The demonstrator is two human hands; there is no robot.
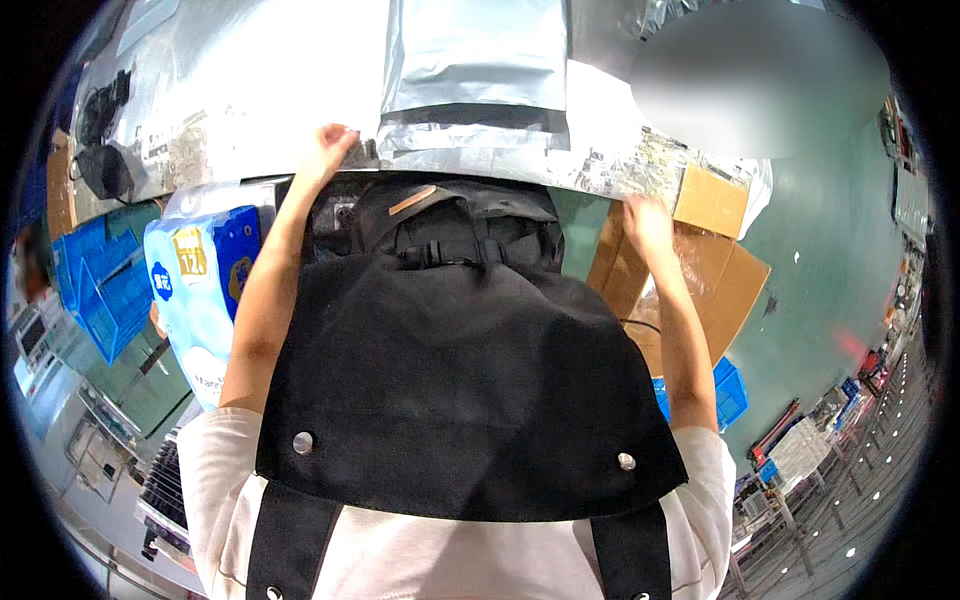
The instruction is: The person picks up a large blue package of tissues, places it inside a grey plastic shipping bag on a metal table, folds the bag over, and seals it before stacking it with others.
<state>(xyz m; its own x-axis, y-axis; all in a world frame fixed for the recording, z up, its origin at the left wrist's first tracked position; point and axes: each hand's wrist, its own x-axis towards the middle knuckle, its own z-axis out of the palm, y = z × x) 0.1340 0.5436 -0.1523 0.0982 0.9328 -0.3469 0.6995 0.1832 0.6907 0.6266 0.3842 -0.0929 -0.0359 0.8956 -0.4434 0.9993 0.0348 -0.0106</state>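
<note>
Packages first: a stack of silver-grey flat mailer bags (pixel 475 75) lies on the far side of the table, rectangular, one over another, their lower flaps spread toward the near edge. Down on the left, below the table, stands a tall soft pack in pale blue and white (pixel 200 290) with a darker blue panel and a small yellow label patch at its top. Further left sits a blue plastic crate (pixel 95 290). On the right, brown cardboard flaps (pixel 712 265) hang open just under the table edge, and another blue crate (pixel 728 392) peeks out below them.

Now the hands. The left hand (pixel 328 150) is up at the table edge, fingers laid flat on the shiny sheet right beside the lower left corner of the mailer stack, touching the surface; whether it pinches anything I cannot tell. The right hand (pixel 647 222) is at the right end of the same edge, fingers curled down over it next to the cardboard, its grip hidden from here. The mailers lie between the two hands, nearer the left one.

A black apron (pixel 460 380) with metal studs covers the person's front. The table (pixel 250 90) is wrapped in crinkled silvery film. The floor (pixel 820 270) is green, with shelving and clutter far right
</note>
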